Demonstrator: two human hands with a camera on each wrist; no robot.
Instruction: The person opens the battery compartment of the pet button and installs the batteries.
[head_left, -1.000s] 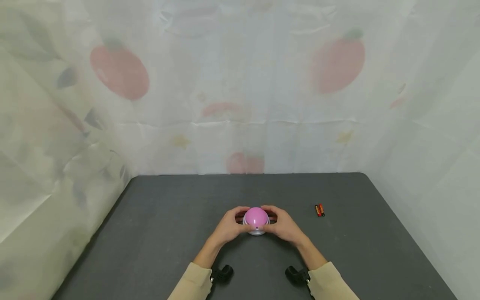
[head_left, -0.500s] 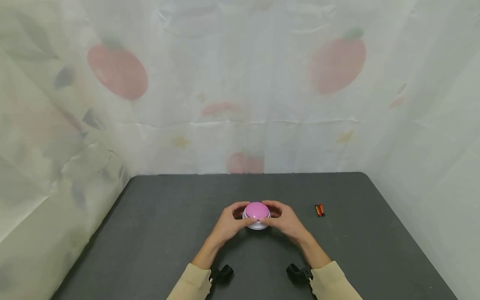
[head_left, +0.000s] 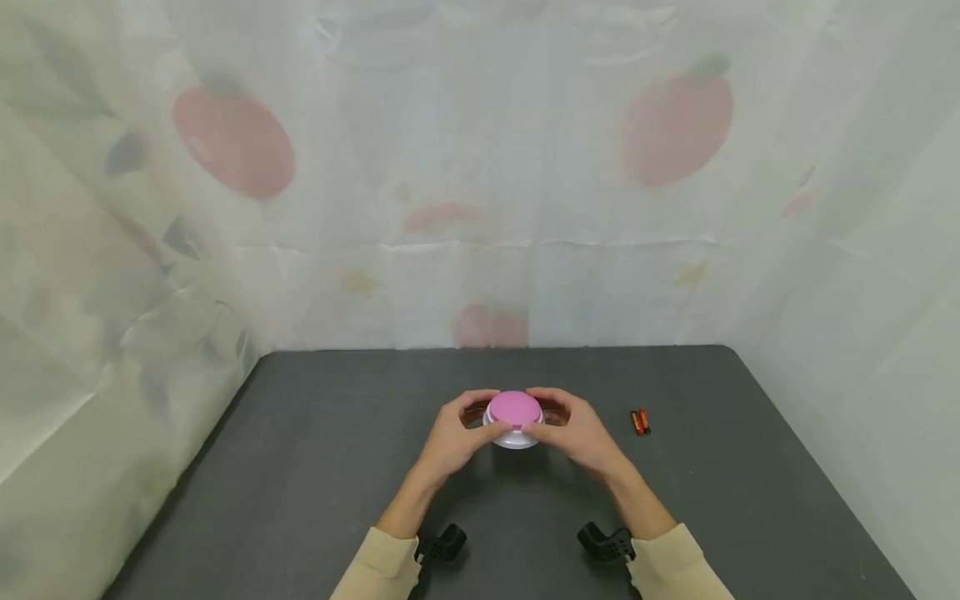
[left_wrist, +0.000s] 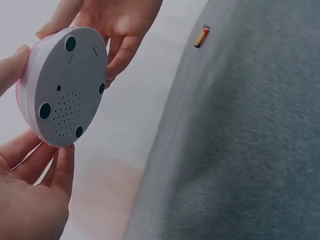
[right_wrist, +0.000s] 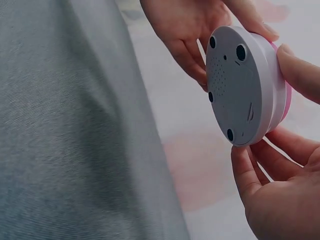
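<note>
Pink-topped round device (head_left: 513,415) sits lifted off the dark grey worktop (head_left: 315,467), held in the air between both hands over its middle. Starting on the left, a pale curtain (head_left: 112,250) printed with red fruit hangs along the worktop's edge and runs on behind it. Next comes the left hand (head_left: 450,437), its beige sleeve (head_left: 382,571) at the lower edge of the head view; its grip is a partly curled pinch, thumb on the near rim of the device and fingers bent round the far side. In the left wrist view the fingers (left_wrist: 55,170) cradle the white rim from below, and the grey underside (left_wrist: 67,90) shows four dark feet and a patch of small holes. The device stays level in the head view, pink dome up, white base beneath. The right hand (head_left: 573,433) mirrors this, its grip likewise curled about the opposite rim, with fingertips (right_wrist: 250,170) under the base in the right wrist view. Further right, well apart from the hands, two small red batteries (head_left: 639,421) lie side by side on the worktop.
</note>
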